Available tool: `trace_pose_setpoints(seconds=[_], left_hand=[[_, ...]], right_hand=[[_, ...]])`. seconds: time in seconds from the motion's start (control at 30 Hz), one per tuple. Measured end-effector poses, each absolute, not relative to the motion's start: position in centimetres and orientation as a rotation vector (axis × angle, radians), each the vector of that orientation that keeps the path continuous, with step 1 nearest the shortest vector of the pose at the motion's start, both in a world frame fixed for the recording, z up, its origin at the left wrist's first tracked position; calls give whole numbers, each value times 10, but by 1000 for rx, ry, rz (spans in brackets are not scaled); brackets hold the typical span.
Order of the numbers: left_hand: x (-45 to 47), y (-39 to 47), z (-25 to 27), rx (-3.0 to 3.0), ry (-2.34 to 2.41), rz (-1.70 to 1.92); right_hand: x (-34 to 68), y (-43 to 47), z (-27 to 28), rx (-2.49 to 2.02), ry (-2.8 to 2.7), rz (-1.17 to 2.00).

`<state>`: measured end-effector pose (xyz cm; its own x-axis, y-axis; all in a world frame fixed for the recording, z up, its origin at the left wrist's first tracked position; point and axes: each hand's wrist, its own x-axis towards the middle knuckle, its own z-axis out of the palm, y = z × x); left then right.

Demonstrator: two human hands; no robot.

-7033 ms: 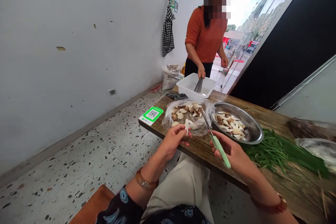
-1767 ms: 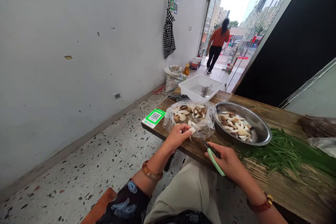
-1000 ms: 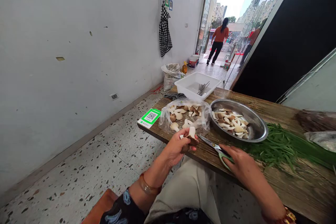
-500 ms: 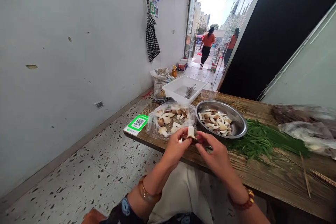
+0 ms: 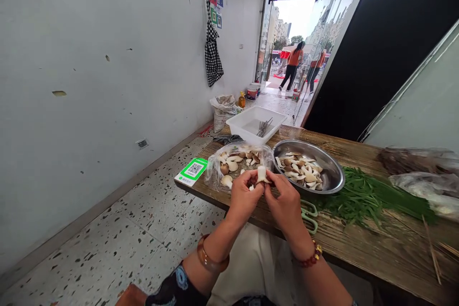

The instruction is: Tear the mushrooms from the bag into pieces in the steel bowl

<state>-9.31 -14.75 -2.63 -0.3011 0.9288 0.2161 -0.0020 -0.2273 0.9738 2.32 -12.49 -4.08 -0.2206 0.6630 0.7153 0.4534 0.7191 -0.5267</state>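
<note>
A pale mushroom (image 5: 262,174), stem upward, is pinched between my left hand (image 5: 244,196) and my right hand (image 5: 284,198) over the table's near edge. The fingers of both hands are closed on its cap. A small white piece also shows at my left fingers. Just beyond lies a clear plastic bag (image 5: 214,165) with several whole mushrooms (image 5: 232,166) in it. To the right, a steel bowl (image 5: 332,172) holds many mushroom pieces (image 5: 303,170). Green-handled scissors (image 5: 310,217) lie beside my right wrist, their blades hidden.
On the wooden table (image 5: 358,244) are green leaves (image 5: 358,196), plastic bags (image 5: 426,181) and thin sticks (image 5: 432,248). A white tub (image 5: 247,129) with metal skewers stands behind. A QR-code card (image 5: 193,170) lies at the left corner. A person (image 5: 293,64) is by the glass door.
My right hand has moved left and closed on the mushroom alongside my left hand. The scissors' handles have come into view. The view has shifted slightly, and the person at the door has moved.
</note>
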Motion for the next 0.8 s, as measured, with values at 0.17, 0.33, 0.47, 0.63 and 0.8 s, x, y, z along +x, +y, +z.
trace_pose_setpoints(seconds=[0.17,0.33,0.47,0.63,0.8], left_hand=[[-82,-146,-30,1156,1306,1646],[-79,-144,-32,1116,1310,1620],[-83,-146,-32,1103,1237,1571],[-86,-151,-33,1098,1125,1560],[-87,-156,-38,1191,1232,1592]], right_hand=[[24,-130,-47,-905,-1813,210],[29,-130,-49,-951,-1758,265],[34,-128,-46,-984,-1777,364],[37,-131,-48,-952,-1844,319],[36,-133,-54,-932,-1966,170]])
